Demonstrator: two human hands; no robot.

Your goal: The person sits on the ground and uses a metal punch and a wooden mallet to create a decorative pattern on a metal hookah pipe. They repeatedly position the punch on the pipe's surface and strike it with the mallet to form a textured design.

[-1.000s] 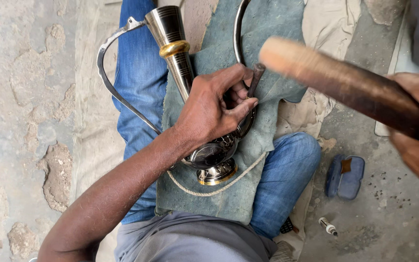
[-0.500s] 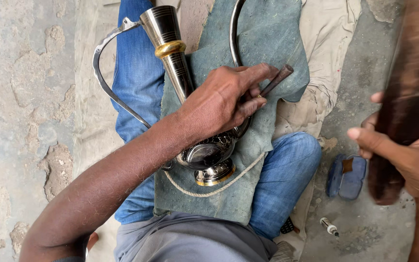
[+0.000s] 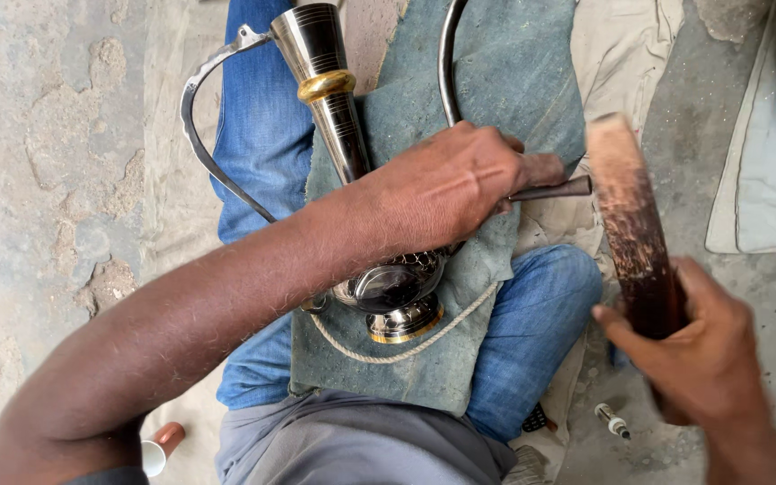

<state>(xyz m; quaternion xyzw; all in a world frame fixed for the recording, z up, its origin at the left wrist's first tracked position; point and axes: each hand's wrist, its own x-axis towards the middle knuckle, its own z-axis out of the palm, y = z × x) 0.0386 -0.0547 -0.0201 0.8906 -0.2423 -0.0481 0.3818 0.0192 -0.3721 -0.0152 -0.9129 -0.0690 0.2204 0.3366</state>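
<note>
Head view: left hand (image 3: pixel 460 184) grips a thin metal punch (image 3: pixel 554 189) on the shiny vase (image 3: pixel 352 171), mid-cloth (image 3: pixel 505 81). Right hand (image 3: pixel 707 359) grips a wooden mallet (image 3: pixel 630 220) just beside the punch tip, past the cloth's right edge.

The left hand (image 3: pixel 451 184) covers most of the thin dark metal chisel (image 3: pixel 554 189), so only its back end pokes out and you can't see the tip. The brown wooden mallet (image 3: pixel 626 224) is motion-blurred, its lower part buried in the right hand (image 3: pixel 702 359). The tall engraved silver and brass vase (image 3: pixel 352 180) gets cut off at the top edge, its belly hidden under the wrist.
</note>
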